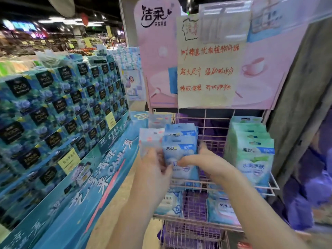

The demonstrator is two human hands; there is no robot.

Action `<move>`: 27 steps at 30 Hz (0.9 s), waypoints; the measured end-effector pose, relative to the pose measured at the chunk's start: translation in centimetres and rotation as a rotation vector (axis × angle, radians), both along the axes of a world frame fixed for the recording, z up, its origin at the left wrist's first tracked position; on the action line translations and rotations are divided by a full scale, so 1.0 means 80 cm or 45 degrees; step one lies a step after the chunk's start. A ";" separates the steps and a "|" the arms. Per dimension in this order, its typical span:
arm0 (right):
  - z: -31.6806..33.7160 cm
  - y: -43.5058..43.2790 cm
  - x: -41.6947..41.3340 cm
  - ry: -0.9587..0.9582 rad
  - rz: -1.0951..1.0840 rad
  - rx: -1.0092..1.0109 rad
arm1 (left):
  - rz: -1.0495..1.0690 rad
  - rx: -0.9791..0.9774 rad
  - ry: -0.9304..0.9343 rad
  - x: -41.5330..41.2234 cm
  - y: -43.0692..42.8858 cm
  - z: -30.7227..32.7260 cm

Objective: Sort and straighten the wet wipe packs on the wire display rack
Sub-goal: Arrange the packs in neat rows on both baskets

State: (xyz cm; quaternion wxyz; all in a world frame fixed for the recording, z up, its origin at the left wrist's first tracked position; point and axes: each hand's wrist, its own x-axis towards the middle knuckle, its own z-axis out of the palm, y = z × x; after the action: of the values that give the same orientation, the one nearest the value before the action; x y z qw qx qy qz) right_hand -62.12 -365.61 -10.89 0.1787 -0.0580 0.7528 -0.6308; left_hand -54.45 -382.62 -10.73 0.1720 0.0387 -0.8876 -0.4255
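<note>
A pink wire display rack (pixel 213 133) holds upright rows of wet wipe packs. The front blue pack (pixel 180 150) of the middle-left row stands between my two hands. My left hand (pixel 154 165) grips its left edge, thumb across the front. My right hand (pixel 203 161) holds its right side, thumb on the front and fingers behind. More blue packs (pixel 179 129) stand behind it. White packs with pink marks (pixel 150 139) stand to the left. A row of green packs (pixel 251 151) fills the right side.
The lower shelf carries blue packs (pixel 169 203) and packs marked 999 (pixel 221 209). A pink brand sign with a handwritten paper note (pixel 206 69) rises behind the rack. A tall stack of blue tissue boxes (pixel 59 108) stands on the left. A grey pillar (pixel 305 87) flanks the right.
</note>
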 end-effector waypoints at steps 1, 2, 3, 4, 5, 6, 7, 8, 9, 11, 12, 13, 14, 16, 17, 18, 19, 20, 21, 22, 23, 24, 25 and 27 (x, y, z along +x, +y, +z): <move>-0.002 -0.002 -0.002 -0.002 -0.034 -0.047 | -0.013 0.003 0.008 -0.004 -0.004 -0.006; -0.003 -0.003 -0.004 -0.001 -0.077 -0.086 | -0.020 0.014 0.023 -0.007 -0.007 -0.011; -0.004 -0.002 -0.006 0.013 -0.105 -0.098 | -0.024 0.026 0.042 -0.010 -0.009 -0.015; -0.005 -0.002 -0.007 0.028 -0.112 -0.110 | -0.029 0.036 0.059 -0.012 -0.010 -0.018; -0.005 -0.003 -0.009 0.041 -0.095 -0.109 | -0.040 0.043 0.074 -0.014 -0.011 -0.021; -0.004 -0.003 -0.008 0.050 -0.064 -0.096 | -0.055 0.043 0.083 -0.015 -0.012 -0.024; -0.004 -0.004 -0.007 0.053 -0.013 -0.078 | -0.074 0.045 0.090 -0.016 -0.013 -0.026; -0.004 -0.006 -0.006 0.051 0.038 -0.073 | -0.090 0.049 0.096 -0.016 -0.013 -0.027; -0.005 -0.006 -0.006 0.056 0.071 -0.069 | -0.103 0.057 0.112 -0.017 -0.012 -0.028; -0.006 -0.006 -0.006 0.072 0.041 -0.075 | -0.120 0.075 0.155 -0.017 -0.012 -0.028; -0.006 -0.006 -0.004 0.095 -0.004 -0.094 | -0.128 0.069 0.178 -0.017 -0.011 -0.028; -0.007 -0.005 -0.002 0.136 -0.052 -0.121 | -0.135 0.052 0.204 -0.016 -0.010 -0.026; -0.008 -0.004 0.000 0.194 -0.100 -0.149 | -0.140 0.031 0.233 -0.015 -0.008 -0.026; -0.009 0.000 0.004 0.316 -0.189 -0.218 | -0.133 -0.013 0.295 -0.014 0.000 -0.023; -0.007 0.004 0.005 0.372 -0.225 -0.265 | -0.116 -0.068 0.361 -0.014 0.005 -0.020; -0.003 0.008 0.006 0.425 -0.252 -0.312 | -0.107 -0.108 0.450 -0.016 0.011 -0.017; 0.002 0.013 0.008 0.474 -0.267 -0.348 | -0.114 -0.102 0.524 -0.018 0.015 -0.013; 0.007 0.018 0.010 0.518 -0.276 -0.366 | -0.146 -0.047 0.554 -0.020 0.020 -0.008; 0.012 0.024 0.012 0.555 -0.276 -0.369 | -0.208 0.053 0.529 -0.022 0.024 -0.004; 0.016 0.028 0.014 0.583 -0.267 -0.366 | -0.302 0.176 0.468 -0.025 0.027 -0.002; 0.019 0.033 0.015 0.600 -0.243 -0.363 | -0.409 0.264 0.388 -0.027 0.030 0.000; 0.021 0.037 0.017 0.610 -0.211 -0.364 | -0.511 0.290 0.306 -0.031 0.033 0.003; 0.022 0.040 0.017 0.615 -0.177 -0.366 | -0.608 0.278 0.215 -0.036 0.036 0.005; 0.022 0.045 0.015 0.608 -0.132 -0.373 | -0.726 0.287 0.095 -0.047 0.043 0.009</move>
State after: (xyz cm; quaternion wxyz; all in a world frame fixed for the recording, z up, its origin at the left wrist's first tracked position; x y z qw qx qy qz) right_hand -60.93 -362.04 -9.13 -0.0463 -0.1917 0.6764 -0.7096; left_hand -58.23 -379.19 -9.99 0.0728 -0.2089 -0.8029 -0.5535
